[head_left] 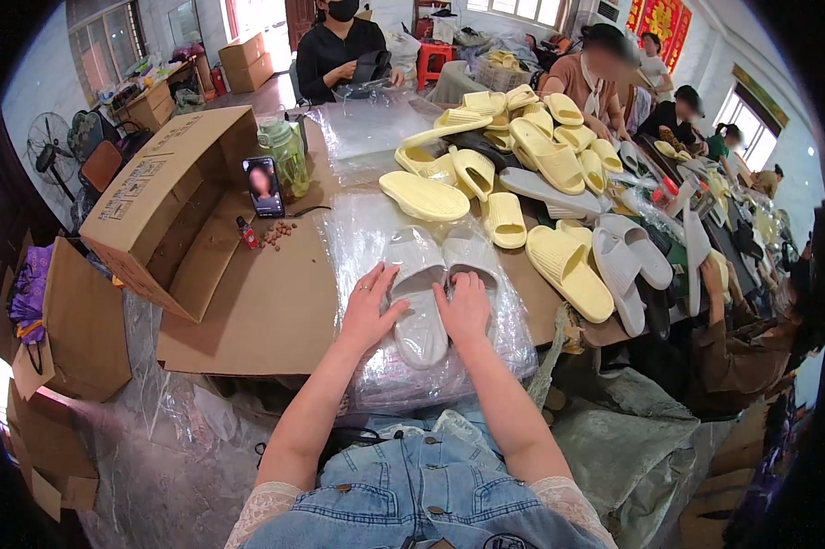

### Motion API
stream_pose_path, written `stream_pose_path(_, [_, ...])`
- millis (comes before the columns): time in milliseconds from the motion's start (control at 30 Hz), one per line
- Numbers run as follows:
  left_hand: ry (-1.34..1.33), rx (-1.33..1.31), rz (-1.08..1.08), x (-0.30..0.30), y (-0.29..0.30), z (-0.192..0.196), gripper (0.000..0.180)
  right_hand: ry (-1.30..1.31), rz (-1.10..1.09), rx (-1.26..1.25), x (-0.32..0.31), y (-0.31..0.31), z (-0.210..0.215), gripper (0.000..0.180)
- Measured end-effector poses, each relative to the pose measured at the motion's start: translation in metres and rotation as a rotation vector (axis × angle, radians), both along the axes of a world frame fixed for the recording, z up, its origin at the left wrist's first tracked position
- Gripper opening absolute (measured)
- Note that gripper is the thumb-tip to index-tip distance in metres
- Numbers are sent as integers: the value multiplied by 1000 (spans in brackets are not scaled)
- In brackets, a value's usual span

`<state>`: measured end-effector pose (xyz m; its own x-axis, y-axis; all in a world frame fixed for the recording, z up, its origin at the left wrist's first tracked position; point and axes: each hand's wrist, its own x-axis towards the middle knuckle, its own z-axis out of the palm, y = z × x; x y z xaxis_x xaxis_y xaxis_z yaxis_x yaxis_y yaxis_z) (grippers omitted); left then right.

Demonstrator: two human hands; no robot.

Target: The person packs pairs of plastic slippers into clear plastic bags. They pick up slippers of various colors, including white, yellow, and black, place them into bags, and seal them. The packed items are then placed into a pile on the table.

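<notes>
A pair of light grey slippers lies side by side in front of me, toes pointing away, on a stack of clear plastic bags [357,220]. My left hand [372,300] rests along the outer side of the left slipper [420,320], its fingers stretched out and thumb spread toward the slipper. Over the right slipper [477,255] lies my right hand [465,307], fingers extended forward and thumb apart, touching the inner edge of the left one. Shiny film seems to cover the slippers; whether they are inside a bag I cannot tell.
Yellow and grey slippers [545,156] are heaped at the far right. An open cardboard box [170,210] stands left, beside a phone [263,188], a green-tinted jar [287,157], a small red bottle [247,232] and brown nuts [277,235]. Other people work across and along the table.
</notes>
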<state>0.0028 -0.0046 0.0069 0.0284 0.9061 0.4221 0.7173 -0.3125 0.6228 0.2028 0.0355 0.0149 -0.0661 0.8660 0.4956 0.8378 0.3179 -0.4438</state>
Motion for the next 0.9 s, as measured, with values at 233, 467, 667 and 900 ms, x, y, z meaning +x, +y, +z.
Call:
stream_pose_path(233, [-98,-28,33,-2,2,-3,63,13,21,-67,11,-2,-2,30])
stream_pose_path(467, [-66,-59,-1,0,1,7,46,117,6,-230,72,-43,18,27])
stream_pose_path(667, [-37,24,12,-3,2,-4,36,76,74,-326,153,-97,31,23])
stream_pose_path(900, [-1,53,-22,2,7,-5,24,72,1,-630,302,-154,49,38])
